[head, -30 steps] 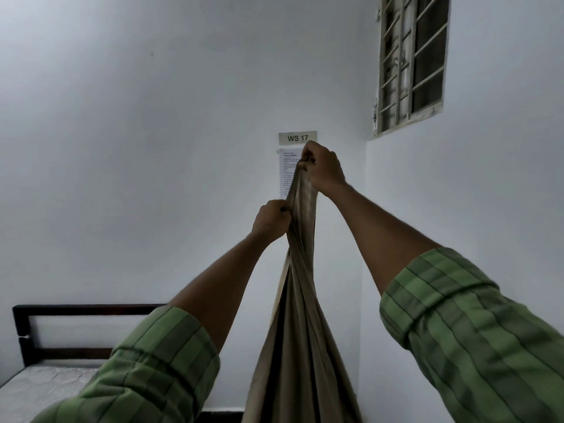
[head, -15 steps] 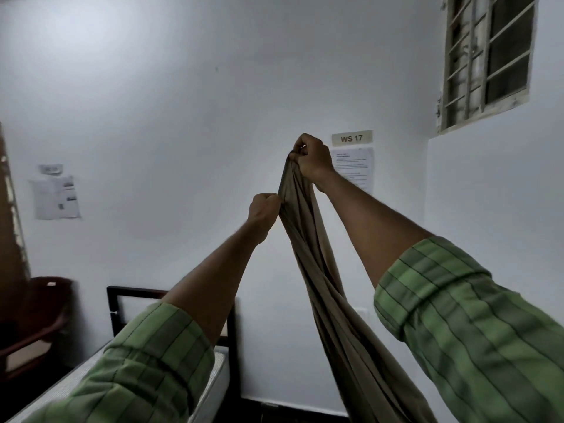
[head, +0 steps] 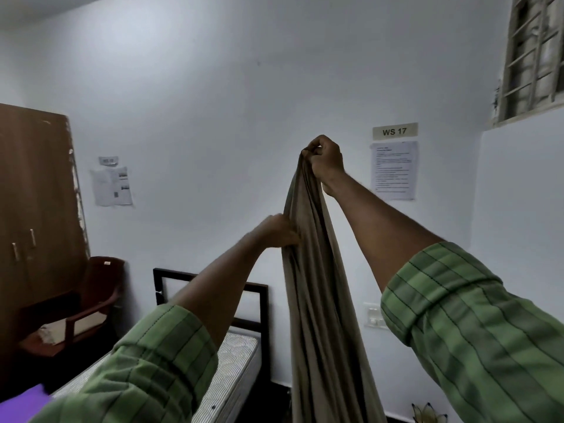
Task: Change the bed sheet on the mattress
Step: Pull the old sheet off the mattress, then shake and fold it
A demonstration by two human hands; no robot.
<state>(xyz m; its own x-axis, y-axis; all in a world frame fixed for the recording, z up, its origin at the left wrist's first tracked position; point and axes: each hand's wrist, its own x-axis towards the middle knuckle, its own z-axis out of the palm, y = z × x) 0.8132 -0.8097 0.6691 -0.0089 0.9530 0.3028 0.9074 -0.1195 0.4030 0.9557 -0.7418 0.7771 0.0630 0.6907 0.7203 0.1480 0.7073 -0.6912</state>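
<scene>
Right hand (head: 325,160) raised high in front of the white wall (head: 213,102), fingers curled tight round the bunched top of the tan bed sheet (head: 317,300); left hand (head: 279,232) lower and to the left, fingers curled into the sheet's left edge, gripping a fold of it; both arms outstretched, green checked sleeves (head: 476,337) rolled up past the forearm; sheet hangs down in long gathered folds from the right hand, runs out of view at the bottom edge, its lower end not seen; sheet is held in the air, off the mattress, to the right of the bed's head end.

Mattress (head: 235,361) bare, striped grey ticking, lower left of centre, partly hidden by the left sleeve; black metal headboard (head: 210,277) stands at its far end against the wall; purple thing (head: 23,398) at the bottom left corner beside the mattress, too cropped to tell what.

Brown wooden wardrobe (head: 33,209) along the left edge, two handles on its doors; dark red plastic chair (head: 85,303) just beside it, something pale on the seat; papers (head: 113,186) taped to the wall right of the wardrobe; sign reading WS 17 (head: 395,131) with a printed sheet of paper (head: 394,170) below it, right of the raised hand; barred window (head: 534,53) top right corner; white switch plate (head: 374,315) low on the wall between the sheet and the right sleeve.
</scene>
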